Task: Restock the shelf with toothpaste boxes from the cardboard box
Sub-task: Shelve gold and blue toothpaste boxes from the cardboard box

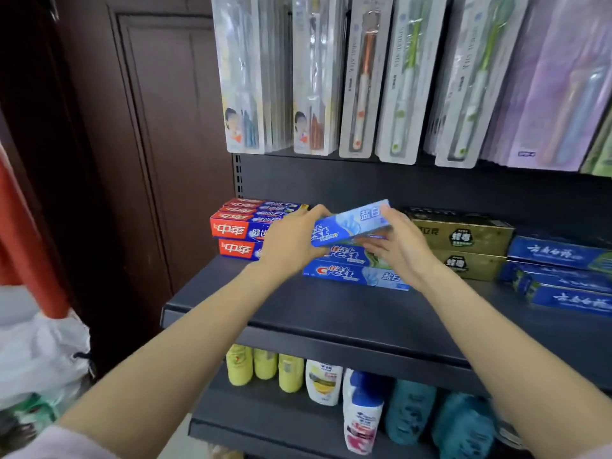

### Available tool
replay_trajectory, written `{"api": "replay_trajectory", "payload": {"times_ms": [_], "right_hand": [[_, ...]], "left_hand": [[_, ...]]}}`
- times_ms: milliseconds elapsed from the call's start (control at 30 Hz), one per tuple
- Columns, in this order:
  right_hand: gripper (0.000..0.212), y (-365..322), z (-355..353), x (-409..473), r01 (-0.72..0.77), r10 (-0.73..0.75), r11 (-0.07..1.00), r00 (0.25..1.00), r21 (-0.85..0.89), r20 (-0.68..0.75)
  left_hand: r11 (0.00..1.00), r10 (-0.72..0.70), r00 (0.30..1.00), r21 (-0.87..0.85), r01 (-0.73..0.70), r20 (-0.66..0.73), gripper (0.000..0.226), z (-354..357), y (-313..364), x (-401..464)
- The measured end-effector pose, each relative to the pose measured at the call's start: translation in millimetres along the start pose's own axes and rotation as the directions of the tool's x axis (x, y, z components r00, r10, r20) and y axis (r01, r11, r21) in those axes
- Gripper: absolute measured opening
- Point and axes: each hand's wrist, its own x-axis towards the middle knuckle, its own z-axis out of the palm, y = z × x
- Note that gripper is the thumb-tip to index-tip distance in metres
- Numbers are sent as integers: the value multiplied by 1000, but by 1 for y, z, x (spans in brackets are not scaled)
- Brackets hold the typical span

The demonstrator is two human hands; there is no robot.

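Note:
A blue Crest toothpaste box [351, 223] is held tilted above a stack of two more Crest boxes [351, 273] on the dark shelf [331, 313]. My left hand [291, 240] grips its left end and my right hand [400, 243] grips its right end. The held box is just over the top of the stack; whether it touches I cannot tell. No cardboard box is in view.
Red and blue toothpaste boxes [241, 226] are stacked left of the Crest stack, gold boxes [463, 246] to its right, and blue boxes [563, 276] farther right. Toothbrush packs [364, 77] hang above. Shampoo bottles [361, 412] stand on the lower shelf. A wooden door [149, 127] is at left.

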Motion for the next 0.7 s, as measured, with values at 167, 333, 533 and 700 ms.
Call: {"api": "replay_trajectory", "payload": {"times_ms": [167, 333, 533, 700], "right_hand": [[19, -4, -4, -12, 94, -94, 996, 990, -9, -107], [29, 11, -31, -13, 174, -290, 800, 950, -574, -117], [39, 48, -64, -30, 209, -379, -94, 896, -973, 229], [42, 57, -54, -37, 136, -255, -160, 951, -978, 174]], "left_hand": [[977, 81, 983, -210, -45, 165, 70, 4, -3, -1], [972, 179, 958, 113, -208, 225, 70, 12, -7, -1], [844, 323, 870, 302, -443, 372, 69, 51, -6, -11], [901, 276, 872, 207, -381, 405, 65, 64, -6, -13]]}}
